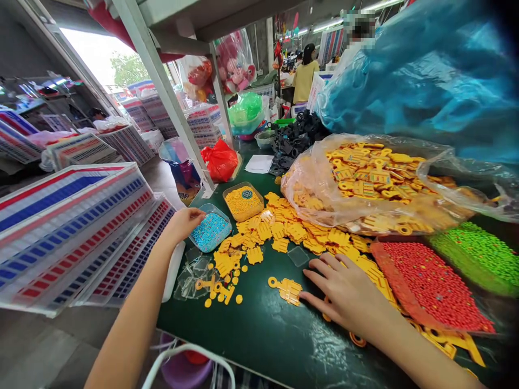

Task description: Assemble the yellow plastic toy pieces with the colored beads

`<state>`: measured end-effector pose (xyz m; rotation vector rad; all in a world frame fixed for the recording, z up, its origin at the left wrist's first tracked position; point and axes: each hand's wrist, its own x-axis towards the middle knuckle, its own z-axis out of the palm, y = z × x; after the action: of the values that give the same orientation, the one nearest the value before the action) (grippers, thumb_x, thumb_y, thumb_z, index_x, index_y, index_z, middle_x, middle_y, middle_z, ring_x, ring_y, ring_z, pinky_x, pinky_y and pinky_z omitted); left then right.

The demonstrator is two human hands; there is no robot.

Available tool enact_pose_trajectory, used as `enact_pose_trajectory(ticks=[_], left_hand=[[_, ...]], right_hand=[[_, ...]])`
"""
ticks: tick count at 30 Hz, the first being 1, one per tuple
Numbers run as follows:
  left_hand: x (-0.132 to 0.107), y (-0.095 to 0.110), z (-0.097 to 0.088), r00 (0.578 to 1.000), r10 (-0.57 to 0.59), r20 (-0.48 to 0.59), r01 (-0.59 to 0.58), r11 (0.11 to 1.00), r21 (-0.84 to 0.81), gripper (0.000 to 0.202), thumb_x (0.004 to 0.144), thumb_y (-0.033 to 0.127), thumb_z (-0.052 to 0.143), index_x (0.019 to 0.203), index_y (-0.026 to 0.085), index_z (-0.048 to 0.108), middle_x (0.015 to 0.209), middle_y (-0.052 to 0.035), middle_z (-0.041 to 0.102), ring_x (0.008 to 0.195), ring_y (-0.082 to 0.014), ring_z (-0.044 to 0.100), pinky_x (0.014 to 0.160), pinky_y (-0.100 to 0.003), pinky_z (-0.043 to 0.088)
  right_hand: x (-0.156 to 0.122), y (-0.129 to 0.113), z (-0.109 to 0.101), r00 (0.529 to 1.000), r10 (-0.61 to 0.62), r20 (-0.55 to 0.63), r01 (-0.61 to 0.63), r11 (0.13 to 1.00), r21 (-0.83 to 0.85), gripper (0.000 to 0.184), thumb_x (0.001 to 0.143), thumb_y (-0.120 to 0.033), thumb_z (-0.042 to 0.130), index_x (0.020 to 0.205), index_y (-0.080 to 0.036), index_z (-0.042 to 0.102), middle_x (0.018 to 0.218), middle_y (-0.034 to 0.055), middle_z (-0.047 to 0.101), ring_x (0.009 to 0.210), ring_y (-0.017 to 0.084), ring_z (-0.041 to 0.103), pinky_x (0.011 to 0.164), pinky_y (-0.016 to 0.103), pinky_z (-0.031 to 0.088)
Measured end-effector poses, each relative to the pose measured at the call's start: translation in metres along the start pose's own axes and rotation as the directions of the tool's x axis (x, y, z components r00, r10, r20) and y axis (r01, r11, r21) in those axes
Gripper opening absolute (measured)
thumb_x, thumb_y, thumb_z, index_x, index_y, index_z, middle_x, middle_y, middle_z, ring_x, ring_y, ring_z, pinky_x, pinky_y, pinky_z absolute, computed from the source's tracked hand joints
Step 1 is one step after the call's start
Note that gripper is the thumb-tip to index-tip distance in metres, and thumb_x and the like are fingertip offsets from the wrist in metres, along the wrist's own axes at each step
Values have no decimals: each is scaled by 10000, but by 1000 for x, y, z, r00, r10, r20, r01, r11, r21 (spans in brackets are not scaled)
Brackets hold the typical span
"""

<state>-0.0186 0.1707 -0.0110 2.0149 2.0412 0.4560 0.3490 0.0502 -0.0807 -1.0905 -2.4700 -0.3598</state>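
My left hand (pixel 184 221) reaches to the rim of a clear tray of small blue beads (pixel 211 231), fingers curled together at its edge. My right hand (pixel 344 289) lies flat and open on the dark green table (pixel 267 335), fingers spread, beside a yellow plastic part (pixel 287 290). A heap of loose yellow parts (pixel 267 232) spreads between the two hands. Behind the blue beads stands a clear tray of yellow beads (pixel 243 201). A few clear square lids (pixel 193 273) lie near the table's left edge.
A big clear bag of yellow parts (pixel 365 183) lies at the back right, under a blue plastic bag (pixel 425 75). Red beads (pixel 425 283) and green beads (pixel 478 254) fill trays at right. Black parts (pixel 298 138) are heaped behind. Striped crates (pixel 73 227) stand stacked at left.
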Motion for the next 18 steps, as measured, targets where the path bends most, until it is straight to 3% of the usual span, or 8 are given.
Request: enact_pose_trajectory(ticks=[6, 11, 18], left_hand=[[17, -10, 14, 996, 8, 92, -16, 996, 90, 238, 726, 174, 552, 869, 173, 742, 964, -99, 758, 930, -268, 703, 874, -334, 521], [29, -19, 20, 991, -8, 137, -5, 996, 93, 316, 674, 120, 504, 888, 145, 736, 1034, -120, 743, 1036, -284, 669, 981, -376, 481], [22, -9, 20, 942, 86, 325, -67, 995, -70, 377, 693, 249, 515, 983, 131, 726, 945, -67, 747, 860, -231, 693, 807, -312, 559]], right_hand=[[1, -1, 0, 999, -31, -10, 32, 994, 103, 326, 924, -463, 526, 857, -195, 699, 846, 60, 663, 787, 219, 560, 710, 366, 376], [2, 2, 2, 998, -56, 6, 54, 979, 198, 254, 844, -458, 655, 818, -208, 688, 842, 49, 656, 791, 213, 556, 707, 353, 375], [3, -4, 7, 995, -77, 57, 61, 967, 246, 169, 838, -368, 674, 792, -206, 660, 828, 44, 636, 817, 208, 548, 731, 350, 383]])
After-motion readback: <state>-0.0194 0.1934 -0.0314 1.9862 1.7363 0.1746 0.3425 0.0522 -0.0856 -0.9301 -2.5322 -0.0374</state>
